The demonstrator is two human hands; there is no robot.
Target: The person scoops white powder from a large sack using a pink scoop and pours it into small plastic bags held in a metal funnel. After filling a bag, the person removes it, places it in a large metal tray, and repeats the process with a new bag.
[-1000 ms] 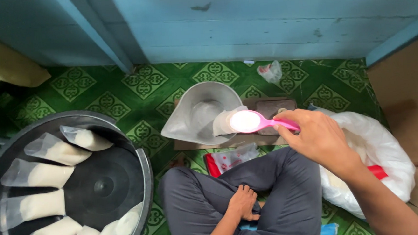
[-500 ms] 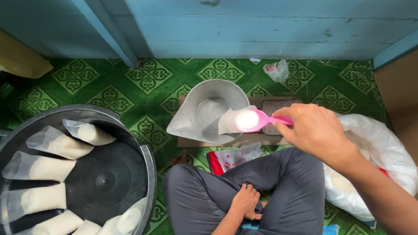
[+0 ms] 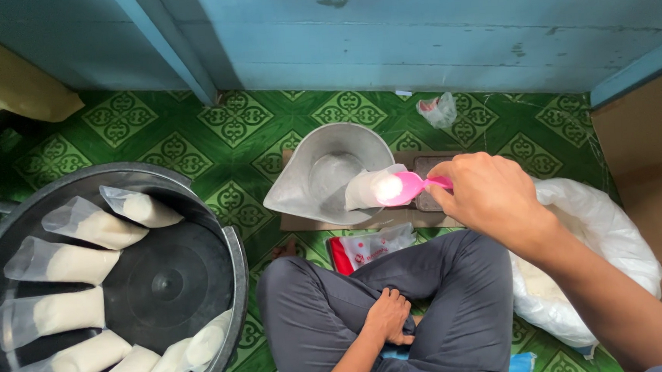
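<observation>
At nine o'clock a large round metal basin (image 3: 231,249) with a dark, ringed bottom is seen, cut off by the left and bottom edges. Clear plastic packets (image 3: 68,263) filled with white grains are laid in a fan along its left inner wall, smooth and soft-cornered, leaving the middle of the basin bare. A strip of green patterned floor covering (image 3: 214,151) lies open between the basin and the blue painted plank wall (image 3: 428,27) at twelve o'clock.

Near six o'clock the left hand (image 3: 389,316) is rested on the crossed legs in grey trousers, its fingers curled loosely against the cloth and nothing held in it.

Just above centre a dull metal scale pan (image 3: 323,183) with a spouted rim sits on a flat brown platform. A small clear bag (image 3: 362,190), partly filled with white grains, lies against the pan's right rim. A glossy pink plastic spoon (image 3: 404,187), heaped with white grains, is held at the bag's mouth.

The spoon's handle is pinched in the right hand (image 3: 493,199). At four o'clock a bulging white sack (image 3: 602,231) touches the right knee, with brown cardboard (image 3: 650,143) close behind it, leaving little room there.
</observation>
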